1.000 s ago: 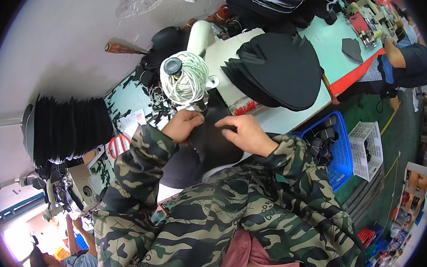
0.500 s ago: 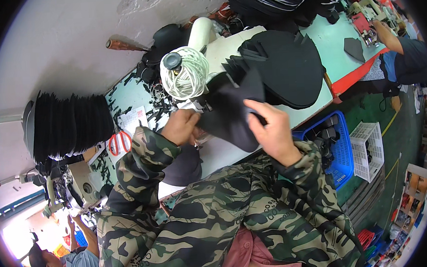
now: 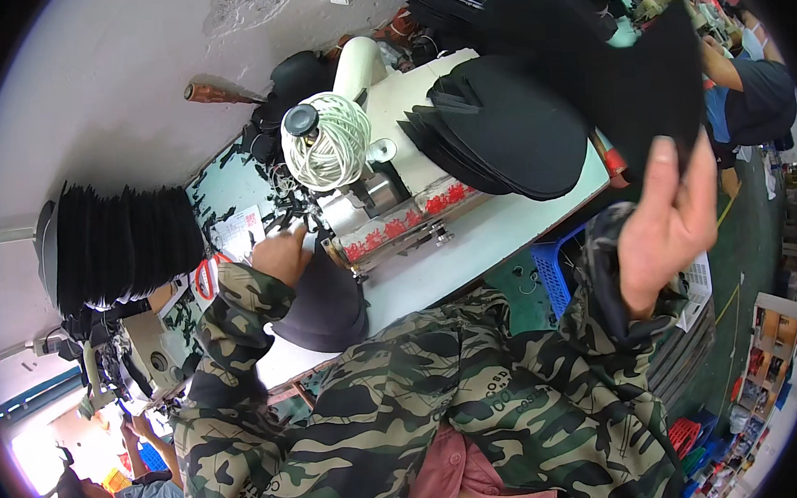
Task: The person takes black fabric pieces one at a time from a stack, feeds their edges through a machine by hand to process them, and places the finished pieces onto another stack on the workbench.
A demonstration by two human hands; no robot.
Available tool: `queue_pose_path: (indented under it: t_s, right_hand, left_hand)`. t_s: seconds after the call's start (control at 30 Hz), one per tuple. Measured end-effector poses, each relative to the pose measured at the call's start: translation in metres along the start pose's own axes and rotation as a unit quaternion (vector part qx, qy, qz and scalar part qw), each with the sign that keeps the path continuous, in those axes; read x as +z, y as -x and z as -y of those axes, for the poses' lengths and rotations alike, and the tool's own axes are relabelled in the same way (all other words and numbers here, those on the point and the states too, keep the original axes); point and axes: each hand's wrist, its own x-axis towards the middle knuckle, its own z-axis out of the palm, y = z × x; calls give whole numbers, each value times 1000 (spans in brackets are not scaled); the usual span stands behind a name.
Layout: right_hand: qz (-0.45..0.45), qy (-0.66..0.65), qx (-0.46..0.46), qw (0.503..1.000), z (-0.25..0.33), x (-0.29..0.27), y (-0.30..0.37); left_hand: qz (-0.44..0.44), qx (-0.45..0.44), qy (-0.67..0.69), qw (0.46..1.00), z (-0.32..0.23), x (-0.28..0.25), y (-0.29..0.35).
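Note:
My right hand is raised at the right, gripping a large dark, curved, flexible sheet between thumb and fingers. The sheet is blurred at its far edge and overlaps the stack behind it. My left hand is low at the table's left side, beside the machine's front end. It is over a dark, rounded pile of similar pieces; its fingertips are partly hidden, so its grip is unclear. The cream-coloured sewing machine has a red-marked metal edge, and a coil of white cord sits on its near end.
A black stack of cut pieces lies on the machine bed's right. Another upright stack hangs at left. Red-handled scissors, dark scraps and paper lie nearby. A blue basket stands right. Two people work at far left and right.
My right hand has swung right and up with the dark sheet, away from the machine. My left hand has drawn back left and down from the sheet, uncovering the machine's red-marked edge.

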Motion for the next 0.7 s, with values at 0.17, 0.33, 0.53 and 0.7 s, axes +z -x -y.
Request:
queue_pose_path:
  t_s: [0.17, 0.33, 0.53, 0.7]
  right_hand:
    - [252, 115, -139, 951, -44, 23, 19]
    - [424, -106, -15, 899, -23, 41, 81]
    - [595, -243, -129, 755, -59, 63, 126]
    - [685, -294, 168, 645, -53, 74, 112]
  left_hand:
    - [122, 57, -9, 991, 10, 28, 15]
    - [-29, 125, -95, 987, 6, 33, 23]
    - [339, 206, 235, 887, -38, -51, 27]
    - [162, 275, 423, 848, -73, -104, 14]
